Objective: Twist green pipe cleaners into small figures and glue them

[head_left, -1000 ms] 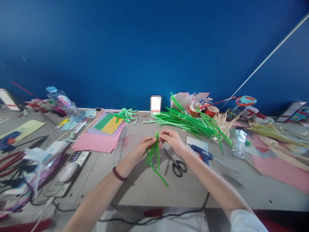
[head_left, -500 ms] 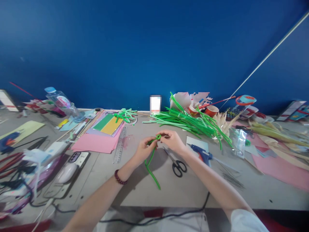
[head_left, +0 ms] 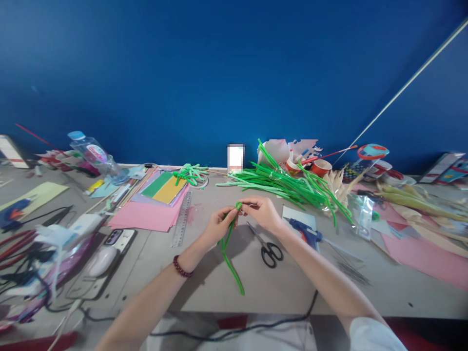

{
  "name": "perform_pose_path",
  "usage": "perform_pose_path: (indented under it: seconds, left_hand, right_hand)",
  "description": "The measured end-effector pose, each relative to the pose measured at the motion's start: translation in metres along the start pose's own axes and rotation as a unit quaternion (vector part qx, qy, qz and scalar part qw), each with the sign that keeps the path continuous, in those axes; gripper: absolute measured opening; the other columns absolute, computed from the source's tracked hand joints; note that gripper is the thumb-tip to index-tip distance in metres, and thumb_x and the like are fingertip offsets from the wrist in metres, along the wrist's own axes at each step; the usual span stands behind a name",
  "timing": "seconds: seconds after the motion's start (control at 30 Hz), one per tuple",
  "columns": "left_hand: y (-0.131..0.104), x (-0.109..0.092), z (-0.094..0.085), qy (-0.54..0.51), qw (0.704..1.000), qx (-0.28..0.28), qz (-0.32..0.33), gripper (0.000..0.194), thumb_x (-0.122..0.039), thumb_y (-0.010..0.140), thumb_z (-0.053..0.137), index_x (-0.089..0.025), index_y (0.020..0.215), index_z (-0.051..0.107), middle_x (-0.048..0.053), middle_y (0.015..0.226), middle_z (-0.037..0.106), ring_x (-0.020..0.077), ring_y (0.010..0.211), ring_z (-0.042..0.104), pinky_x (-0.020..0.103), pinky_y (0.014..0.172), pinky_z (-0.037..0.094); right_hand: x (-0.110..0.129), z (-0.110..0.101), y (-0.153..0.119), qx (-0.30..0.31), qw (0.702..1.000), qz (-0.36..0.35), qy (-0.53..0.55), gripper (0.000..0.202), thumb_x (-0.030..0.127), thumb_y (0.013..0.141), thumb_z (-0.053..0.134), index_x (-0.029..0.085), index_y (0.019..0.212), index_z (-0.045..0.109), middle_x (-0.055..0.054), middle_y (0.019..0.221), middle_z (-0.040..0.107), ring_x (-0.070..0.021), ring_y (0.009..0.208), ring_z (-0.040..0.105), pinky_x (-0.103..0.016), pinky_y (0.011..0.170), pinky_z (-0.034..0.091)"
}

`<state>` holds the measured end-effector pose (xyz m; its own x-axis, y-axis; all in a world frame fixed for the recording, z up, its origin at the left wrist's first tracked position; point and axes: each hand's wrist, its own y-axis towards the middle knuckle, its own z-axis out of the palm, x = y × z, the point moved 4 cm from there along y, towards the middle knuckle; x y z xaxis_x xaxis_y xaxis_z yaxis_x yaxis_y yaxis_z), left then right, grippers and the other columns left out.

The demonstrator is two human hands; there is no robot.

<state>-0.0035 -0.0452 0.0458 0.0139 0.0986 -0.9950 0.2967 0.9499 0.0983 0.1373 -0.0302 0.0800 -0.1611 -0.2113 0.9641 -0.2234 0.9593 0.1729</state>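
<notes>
A green pipe cleaner (head_left: 231, 268) hangs from between my hands, its upper end coiled into a small loop and its tail dangling toward the table's front. My left hand (head_left: 220, 223) is closed on it just below the coil. At the coil's right side, the fingertips of my right hand (head_left: 262, 213) pinch the same pipe cleaner. Black-handled scissors (head_left: 271, 253) lie below my right hand, blades pointing up and left. Behind my hands is a large pile of green pipe cleaners (head_left: 288, 184).
A blue glue gun (head_left: 308, 232) rests on white card right of my right hand. To the left are a clear ruler (head_left: 182, 222), pink paper (head_left: 146, 217), and a phone (head_left: 120, 240) with a mouse on it. A water bottle (head_left: 95, 155) leans at the back left.
The coiled end has shifted slightly left and up, and the dangling tail has swung a little lower. Both hands keep their hold, with small finger movements.
</notes>
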Motion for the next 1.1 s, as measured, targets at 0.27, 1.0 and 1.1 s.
perform_pose_path:
  seconds: [0.27,1.0,1.1]
  left_hand:
    - [-0.003,-0.003,-0.003,0.107,0.992,-0.055,0.041,0.036,-0.048,0.081,0.053,-0.014,0.076,0.066,-0.001,0.057,0.051,0.0094,0.053,0.043,0.021,0.05,0.034]
    - [-0.008,-0.004,-0.004,0.246,0.956,-0.111,0.112,0.02,-0.033,0.08,0.052,-0.019,0.072,0.064,0.0,0.063,0.054,0.0123,0.059,0.045,0.023,0.059,0.034]
    - [-0.009,-0.004,-0.005,0.238,0.958,-0.119,0.109,0.02,-0.034,0.08,0.053,-0.02,0.077,0.066,0.002,0.067,0.059,0.0134,0.062,0.049,0.024,0.063,0.037]
  right_hand:
    - [0.015,0.0,-0.006,-0.024,0.979,-0.107,-0.172,0.02,0.019,0.078,0.055,0.019,0.09,0.071,-0.006,0.083,0.07,-0.0168,0.071,0.063,-0.028,0.068,0.051]
    - [-0.003,0.013,-0.012,-0.044,0.911,-0.214,-0.351,0.027,0.015,0.087,0.044,0.019,0.097,0.069,-0.01,0.09,0.071,-0.0214,0.083,0.065,-0.033,0.077,0.05]
    - [-0.003,0.011,-0.011,-0.046,0.927,-0.194,-0.318,0.026,0.017,0.086,0.047,0.021,0.098,0.07,-0.008,0.092,0.072,-0.0209,0.084,0.066,-0.033,0.079,0.05]
